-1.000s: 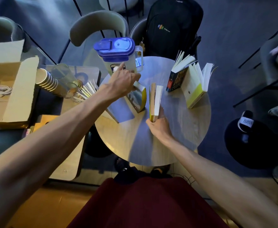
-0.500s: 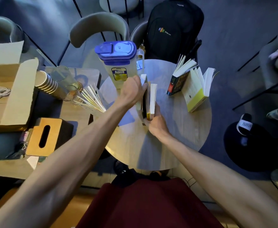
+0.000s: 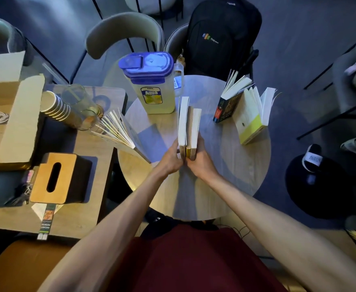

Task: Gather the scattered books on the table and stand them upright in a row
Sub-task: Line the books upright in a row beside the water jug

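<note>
Two books stand upright side by side at the middle of the round table [image 3: 225, 171]: a taller white-paged book [image 3: 183, 121] on the left and a shorter yellow-spined book [image 3: 194, 131] on the right. My left hand [image 3: 170, 160] presses the near end of the taller one and my right hand [image 3: 202, 163] presses the shorter one, squeezing them together. A dark-covered book [image 3: 227, 106] and a white and yellow book [image 3: 250, 116] stand fanned open at the right. Another fanned book [image 3: 118, 131] stands at the table's left edge.
A blue-lidded Aqua pitcher [image 3: 152, 85] stands just behind the pair. On the left side table [image 3: 84, 207] are stacked paper cups [image 3: 55, 106], a glass [image 3: 78, 102], a tissue box [image 3: 57, 178] and a cardboard box [image 3: 6, 114]. Chairs and a black backpack [image 3: 221, 36] ring the far side.
My left hand brought the taller book from beside the pitcher against the yellow-spined book. Both hands now clamp the pair at the near end, and the view has shifted down a little.
</note>
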